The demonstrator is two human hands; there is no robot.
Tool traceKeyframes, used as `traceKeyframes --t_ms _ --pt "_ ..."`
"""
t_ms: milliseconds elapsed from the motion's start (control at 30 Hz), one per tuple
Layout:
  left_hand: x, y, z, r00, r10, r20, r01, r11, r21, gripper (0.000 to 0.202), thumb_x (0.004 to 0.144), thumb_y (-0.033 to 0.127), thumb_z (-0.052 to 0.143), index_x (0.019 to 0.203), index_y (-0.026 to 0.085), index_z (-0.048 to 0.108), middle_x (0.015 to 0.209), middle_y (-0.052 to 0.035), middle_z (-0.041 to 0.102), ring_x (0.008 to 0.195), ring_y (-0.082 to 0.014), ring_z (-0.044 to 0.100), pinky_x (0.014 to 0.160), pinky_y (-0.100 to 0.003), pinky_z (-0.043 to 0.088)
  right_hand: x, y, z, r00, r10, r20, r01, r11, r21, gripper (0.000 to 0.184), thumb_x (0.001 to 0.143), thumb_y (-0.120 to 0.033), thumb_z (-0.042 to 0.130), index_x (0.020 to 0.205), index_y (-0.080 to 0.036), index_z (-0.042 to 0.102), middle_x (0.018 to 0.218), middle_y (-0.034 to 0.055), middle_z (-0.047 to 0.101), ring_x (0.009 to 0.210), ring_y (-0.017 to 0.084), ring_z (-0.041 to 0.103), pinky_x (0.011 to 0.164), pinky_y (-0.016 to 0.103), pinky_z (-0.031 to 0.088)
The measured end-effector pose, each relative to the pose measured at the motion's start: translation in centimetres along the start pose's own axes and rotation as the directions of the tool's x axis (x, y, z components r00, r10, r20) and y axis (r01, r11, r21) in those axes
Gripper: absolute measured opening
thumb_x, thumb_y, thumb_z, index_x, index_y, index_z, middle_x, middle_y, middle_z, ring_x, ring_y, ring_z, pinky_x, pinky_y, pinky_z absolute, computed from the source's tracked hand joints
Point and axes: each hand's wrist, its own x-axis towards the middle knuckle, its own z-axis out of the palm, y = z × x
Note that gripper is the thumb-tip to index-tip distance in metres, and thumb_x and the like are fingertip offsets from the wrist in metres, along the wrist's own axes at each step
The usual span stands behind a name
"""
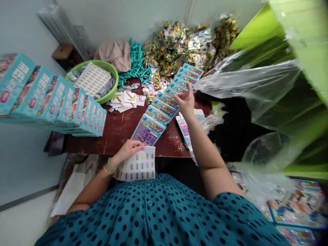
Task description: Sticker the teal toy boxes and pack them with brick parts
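Sticker sheet is held at the worktop's near edge, pinched in the left hand. Right hand, fingers closed, touches the overlapped row of teal cards; keeping the overlap even appears advisable. Beyond, a green basin holds a label sheet and packets.

Up at eleven o'clock sits a green basin stuffed with printed sheets, a beige cap just behind it. A line of teal boxes stands on edge at nine o'clock. Twelve o'clock: teal plastic sticks beside shiny candy bags. Clear plastic bag billows at two o'clock.
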Motion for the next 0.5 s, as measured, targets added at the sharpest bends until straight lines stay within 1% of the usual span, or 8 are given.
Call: traceKeyframes --t_ms 100,167,200,267,333,367,433,500 --pt "0.8 -1.6 0.1 1.000 -0.002 0.026 0.001 0.999 0.055 0.029 0.086 0.040 0.064 0.081 0.015 0.078 0.079 -0.0041 0.077 0.069 -0.0159 0.063 0.065 -0.024 0.045 0.9 1.6 1.5 0.999 0.027 -0.024 -0.028 0.997 -0.078 0.076 0.089 -0.027 0.061 0.158 -0.026 0.031 0.104 0.0045 0.075 0.080 0.018 0.066 0.084 0.040 0.055" --pt "1.3 -2.5 0.0 1.000 -0.008 0.026 0.006 0.997 0.080 0.028 0.087 0.039 0.063 0.081 0.016 0.077 0.079 -0.0037 0.077 0.071 -0.0166 0.064 0.066 -0.025 0.046 1.1 1.7 1.9 1.000 0.023 -0.019 -0.026 0.981 -0.194 0.075 0.087 -0.024 0.062 0.156 -0.025 0.035 0.105 0.0057 0.075 0.085 0.020 0.066 0.091 0.044 0.053" --pt "1.5 -2.9 -0.2 1.000 -0.009 0.023 0.006 0.996 0.092 0.027 0.087 0.039 0.063 0.081 0.016 0.077 0.079 -0.0037 0.077 0.071 -0.0168 0.065 0.067 -0.025 0.046 1.2 1.6 1.9 1.000 0.011 -0.025 -0.018 0.962 -0.274 0.073 0.086 -0.024 0.063 0.155 -0.024 0.038 0.109 0.0078 0.074 0.093 0.023 0.066 0.095 0.048 0.051" --pt "1.8 -3.2 -0.6 1.000 -0.003 0.020 0.001 0.994 0.113 0.027 0.088 0.038 0.063 0.083 0.016 0.078 0.080 -0.0039 0.077 0.072 -0.0171 0.065 0.068 -0.025 0.046 1.6 1.4 1.0 0.997 -0.029 -0.073 -0.006 0.900 -0.436 0.069 0.085 -0.028 0.067 0.149 -0.023 0.045 0.128 0.0136 0.068 0.114 0.029 0.062 0.103 0.056 0.045" --pt "2.1 -3.3 -1.0 1.000 -0.001 0.023 -0.002 0.992 0.123 0.028 0.088 0.039 0.063 0.084 0.016 0.078 0.081 -0.0042 0.077 0.073 -0.0174 0.065 0.068 -0.025 0.046 2.4 1.5 -0.5 0.986 -0.070 -0.154 -0.019 0.859 -0.512 0.057 0.085 -0.033 0.068 0.139 -0.021 0.054 0.140 0.0159 0.059 0.127 0.034 0.054 0.106 0.059 0.043" --pt "2.2 -3.3 -1.2 1.000 -0.004 0.028 0.001 0.992 0.124 0.028 0.088 0.039 0.063 0.084 0.016 0.078 0.082 -0.0043 0.078 0.073 -0.0175 0.065 0.068 -0.025 0.046 2.9 1.7 -1.3 0.979 -0.074 -0.189 -0.029 0.870 -0.492 0.047 0.086 -0.034 0.067 0.131 -0.021 0.060 0.138 0.0151 0.060 0.126 0.033 0.055 0.105 0.057 0.045" --pt "2.5 -3.2 -1.4 0.999 -0.016 0.038 0.012 0.993 0.120 0.029 0.088 0.040 0.063 0.084 0.016 0.079 0.081 -0.0044 0.078 0.071 -0.0174 0.064 0.067 -0.025 0.046 3.8 2.4 -2.6 0.977 -0.031 -0.211 -0.043 0.941 -0.337 0.025 0.088 -0.033 0.063 0.109 -0.020 0.067 0.116 0.0109 0.069 0.110 0.027 0.063 0.097 0.048 0.052" --pt "2.7 -3.0 -1.6 0.999 -0.023 0.043 0.018 0.993 0.114 0.029 0.087 0.040 0.063 0.083 0.016 0.079 0.079 -0.0043 0.077 0.069 -0.0165 0.063 0.065 -0.025 0.045 4.5 3.3 -3.0 0.987 0.060 -0.147 -0.079 0.989 -0.128 0.011 0.086 -0.029 0.063 0.090 -0.020 0.066 0.092 0.0057 0.071 0.088 0.021 0.066 0.084 0.039 0.056"
